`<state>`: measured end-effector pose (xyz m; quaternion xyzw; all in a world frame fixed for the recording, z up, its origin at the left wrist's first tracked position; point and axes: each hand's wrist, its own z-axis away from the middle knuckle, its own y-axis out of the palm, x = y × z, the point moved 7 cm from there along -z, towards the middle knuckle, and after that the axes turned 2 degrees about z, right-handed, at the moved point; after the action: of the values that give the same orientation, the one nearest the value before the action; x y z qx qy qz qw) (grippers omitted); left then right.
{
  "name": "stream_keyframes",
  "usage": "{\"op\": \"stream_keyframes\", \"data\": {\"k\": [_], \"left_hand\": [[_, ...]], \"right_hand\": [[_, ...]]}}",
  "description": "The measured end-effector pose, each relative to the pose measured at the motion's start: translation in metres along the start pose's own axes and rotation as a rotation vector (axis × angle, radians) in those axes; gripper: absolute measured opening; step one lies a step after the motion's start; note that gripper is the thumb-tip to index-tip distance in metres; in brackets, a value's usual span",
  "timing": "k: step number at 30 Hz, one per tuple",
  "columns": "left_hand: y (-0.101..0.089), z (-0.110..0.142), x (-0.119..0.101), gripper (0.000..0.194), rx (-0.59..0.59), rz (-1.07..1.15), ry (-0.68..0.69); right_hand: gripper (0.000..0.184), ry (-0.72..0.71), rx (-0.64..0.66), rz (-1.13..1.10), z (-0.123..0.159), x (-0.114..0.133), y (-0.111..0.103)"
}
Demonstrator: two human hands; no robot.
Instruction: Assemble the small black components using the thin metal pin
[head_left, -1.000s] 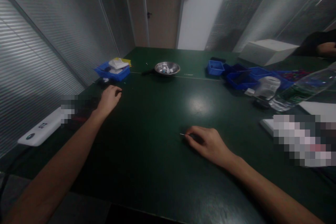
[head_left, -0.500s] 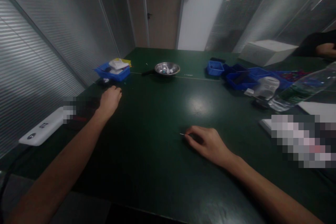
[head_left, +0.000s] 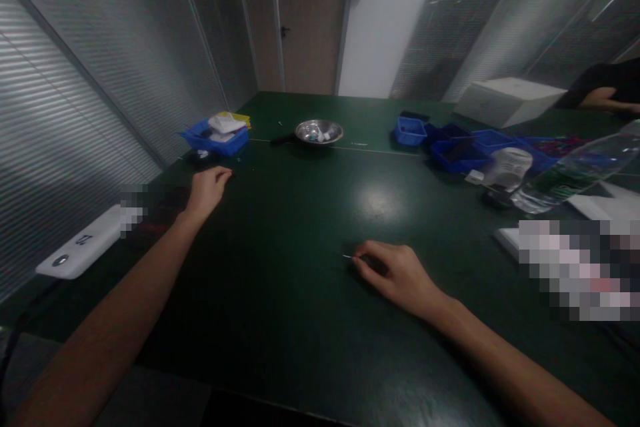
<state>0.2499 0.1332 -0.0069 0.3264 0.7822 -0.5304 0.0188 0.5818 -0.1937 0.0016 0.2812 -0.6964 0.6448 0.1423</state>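
My right hand [head_left: 393, 273] rests low over the dark green table [head_left: 290, 233], thumb and forefinger pinched on a thin, pale, needle-like piece [head_left: 347, 256]. Its short end sticks out to the left of the fingertips. Farther off at the left, my left hand [head_left: 207, 188] has its thumb and fingers pressed together near the tabletop. Whatever may be between those fingertips is too small to make out. Just beyond the left hand stands a blue bin [head_left: 215, 140] with white and yellow items piled in it.
A steel bowl [head_left: 319, 132] holds small pieces at the far middle. Several blue bins [head_left: 410, 131], a clear jar [head_left: 509, 170], a plastic bottle [head_left: 565, 177] and a white box [head_left: 509, 100] stand right. A white power strip [head_left: 83, 243] lies left. Another person's arm [head_left: 600, 97] shows far right.
My left hand's fingers have shifted and drawn together into a pinch at about the same spot. My right hand stays still with the thin piece. The other person's arm has moved slightly.
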Motion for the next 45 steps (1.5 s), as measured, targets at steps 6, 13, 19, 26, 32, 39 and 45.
{"op": "stream_keyframes", "data": {"k": [6,13,19,26,32,39,45], "left_hand": [[0.0,-0.001,0.011,0.028,-0.057,0.116,-0.116],[0.0,0.003,0.003,0.025,-0.036,0.092,-0.062],[-0.002,0.005,-0.006,0.027,0.005,0.024,-0.037],[0.03,0.021,-0.069,0.029,0.339,0.539,-0.109],[0.048,0.101,-0.212,0.032,0.799,0.796,0.216],[0.036,0.139,-0.256,0.031,0.739,0.777,0.443],[0.036,0.142,-0.253,0.044,0.71,0.747,0.539]], "right_hand": [[0.02,-0.001,0.008,0.006,-0.001,-0.001,0.001],[0.022,0.0,0.008,0.005,-0.001,-0.001,0.001],[0.023,0.0,0.007,0.006,-0.001,0.002,-0.001],[0.022,-0.003,0.004,-0.004,0.0,0.001,-0.001],[0.021,-0.038,-0.013,-0.013,0.0,0.002,0.0],[0.018,-0.098,-0.008,0.002,-0.001,0.009,0.0],[0.017,-0.093,-0.012,-0.036,-0.002,0.01,-0.003]]}}
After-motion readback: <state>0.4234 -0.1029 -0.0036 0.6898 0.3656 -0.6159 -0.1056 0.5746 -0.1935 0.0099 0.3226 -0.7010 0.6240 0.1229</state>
